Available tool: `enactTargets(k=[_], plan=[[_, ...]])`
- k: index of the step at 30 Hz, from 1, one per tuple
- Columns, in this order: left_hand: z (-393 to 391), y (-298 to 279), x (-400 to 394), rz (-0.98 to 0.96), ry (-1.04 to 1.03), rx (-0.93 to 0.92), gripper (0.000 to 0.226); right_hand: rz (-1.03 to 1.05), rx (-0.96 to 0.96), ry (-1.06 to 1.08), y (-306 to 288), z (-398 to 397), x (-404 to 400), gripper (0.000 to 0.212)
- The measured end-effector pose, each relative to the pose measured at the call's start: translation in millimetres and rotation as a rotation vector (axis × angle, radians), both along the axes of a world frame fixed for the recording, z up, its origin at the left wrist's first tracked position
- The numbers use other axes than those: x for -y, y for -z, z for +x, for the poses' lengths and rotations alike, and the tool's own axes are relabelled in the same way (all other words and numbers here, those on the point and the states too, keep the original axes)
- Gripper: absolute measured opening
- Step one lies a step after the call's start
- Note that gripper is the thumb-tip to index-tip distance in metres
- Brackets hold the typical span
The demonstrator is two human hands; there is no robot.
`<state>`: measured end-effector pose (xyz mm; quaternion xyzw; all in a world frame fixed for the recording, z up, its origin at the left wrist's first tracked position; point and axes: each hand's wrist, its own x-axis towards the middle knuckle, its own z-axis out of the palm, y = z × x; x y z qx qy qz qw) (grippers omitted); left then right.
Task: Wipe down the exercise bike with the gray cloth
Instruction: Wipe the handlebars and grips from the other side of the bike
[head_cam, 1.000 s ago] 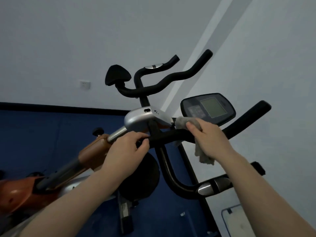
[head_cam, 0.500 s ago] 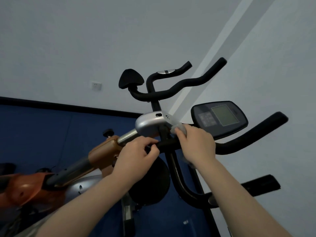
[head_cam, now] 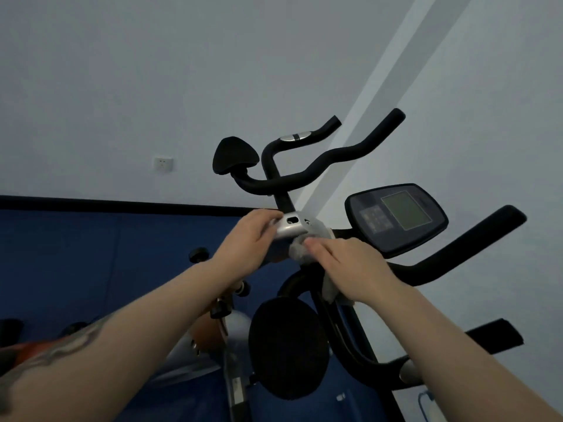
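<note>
The exercise bike fills the middle of the view, with black handlebars, a silver stem housing and a dark console with a grey screen. My left hand grips the left end of the silver housing, fingers curled over its top. My right hand presses the gray cloth against the bar just under the housing, fingers fairly straight. More cloth hangs below my palm. Most of the cloth is hidden under the hand.
A round black pad sits below my hands. The orange and silver bike frame runs down to the left. Behind it are a blue wall panel, a pale wall and a wall socket.
My left hand moved from the black bar up onto the silver housing. My right hand slid the cloth left and down, under the housing. The view tilted, so the bike sits lower.
</note>
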<state>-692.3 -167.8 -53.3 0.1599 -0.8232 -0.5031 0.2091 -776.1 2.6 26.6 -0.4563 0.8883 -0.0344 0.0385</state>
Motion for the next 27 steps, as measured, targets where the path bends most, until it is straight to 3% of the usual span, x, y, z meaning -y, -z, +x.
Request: enactTargets(k=[4,9,14,19,24,27], plan=[[-20,9,-4,0.002,0.039,-0.008,0.038,-0.032,-0.168,0.224,27,7,24,0.024],[-25,20,-6,-0.086,0.032,-0.04,0.04,-0.029,0.05,0.443,16,-7,39,0.046],[-26,23,1,-0.129,0.075,-0.023,0.041,0.209,-0.27,0.329,26,11,25,0.06],[-28,26,3,-0.139,0.088,-0.032,0.041,0.22,-0.078,0.404,20,7,49,0.045],[-28,28,3,-0.157,0.086,-0.029,0.042,0.375,-0.186,0.223,10,7,30,0.048],[-30,28,4,-0.157,0.109,-0.017,0.042,0.481,-0.208,0.234,5,2,47,0.048]])
